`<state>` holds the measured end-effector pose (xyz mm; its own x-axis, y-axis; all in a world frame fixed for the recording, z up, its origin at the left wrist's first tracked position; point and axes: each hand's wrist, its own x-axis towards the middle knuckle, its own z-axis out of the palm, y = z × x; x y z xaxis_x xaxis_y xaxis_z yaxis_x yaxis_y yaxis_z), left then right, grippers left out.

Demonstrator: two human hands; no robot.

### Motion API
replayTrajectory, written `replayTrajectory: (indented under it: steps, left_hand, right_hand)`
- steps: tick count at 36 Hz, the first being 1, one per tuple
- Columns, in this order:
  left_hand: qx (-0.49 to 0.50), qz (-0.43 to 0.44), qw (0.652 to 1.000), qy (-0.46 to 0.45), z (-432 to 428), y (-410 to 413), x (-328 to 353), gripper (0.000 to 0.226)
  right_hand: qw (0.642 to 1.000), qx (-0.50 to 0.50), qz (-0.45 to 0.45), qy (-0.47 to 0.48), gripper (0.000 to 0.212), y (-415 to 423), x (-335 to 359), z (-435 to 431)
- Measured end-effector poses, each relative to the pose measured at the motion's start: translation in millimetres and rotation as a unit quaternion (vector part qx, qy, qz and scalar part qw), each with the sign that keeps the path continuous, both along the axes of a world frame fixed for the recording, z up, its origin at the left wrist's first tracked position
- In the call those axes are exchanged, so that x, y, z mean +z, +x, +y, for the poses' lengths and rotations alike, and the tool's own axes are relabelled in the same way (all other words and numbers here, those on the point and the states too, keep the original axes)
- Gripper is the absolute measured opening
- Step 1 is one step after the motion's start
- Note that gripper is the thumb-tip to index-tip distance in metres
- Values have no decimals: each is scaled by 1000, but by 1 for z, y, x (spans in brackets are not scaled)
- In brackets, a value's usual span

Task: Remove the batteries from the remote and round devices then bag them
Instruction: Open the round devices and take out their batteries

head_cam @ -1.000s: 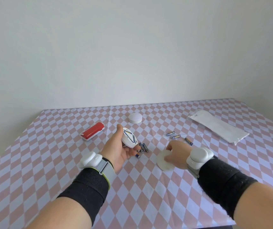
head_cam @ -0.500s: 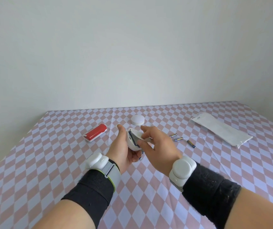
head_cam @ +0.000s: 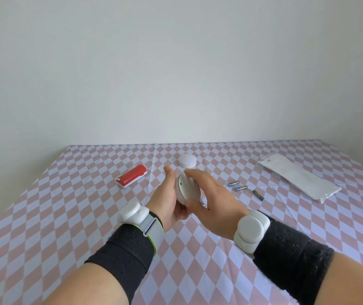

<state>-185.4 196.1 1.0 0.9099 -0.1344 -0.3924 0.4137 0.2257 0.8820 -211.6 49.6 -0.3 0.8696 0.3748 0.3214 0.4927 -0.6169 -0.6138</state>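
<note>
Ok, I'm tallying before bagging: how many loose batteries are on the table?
3 in plain view: batteries in a row on the cloth, right of the right hand. A sliver under that hand may be another; more could hide there.

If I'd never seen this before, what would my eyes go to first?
First, the two hands in the middle: the left hand and the right hand both grip a white round device above the checkered table. Next comes the bright red remote, lying on the table to their left. After that, three loose batteries and a white bag lie on the right.
</note>
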Motion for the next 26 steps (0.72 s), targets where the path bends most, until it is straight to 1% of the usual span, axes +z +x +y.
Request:
replayTrajectory:
  steps: [4,9,12,16,21,26]
  left_hand:
    - [-11,12,1000,5,1,-2,1,83]
    - [-8,13,1000,17,3,-2,-1,83]
    - [-7,17,1000,22,3,-2,-1,82]
    - [-17,8,999,31,1,-3,0,83]
    - [-25,4,999,40,1,-3,0,84]
    - [-33,8,998,46,-1,-4,3,86]
  right_hand:
    - [999,16,-16,-30,63,4,0,-3]
    - [997,7,-35,-68,65,6,2,-7]
    - [996,6,-54,-71,65,5,1,-7]
    - [997,-5,-52,-58,65,4,2,-6]
    - [994,-2,-60,-87,65,4,4,-7]
    - [996,-2,-53,-69,65,5,4,-8]
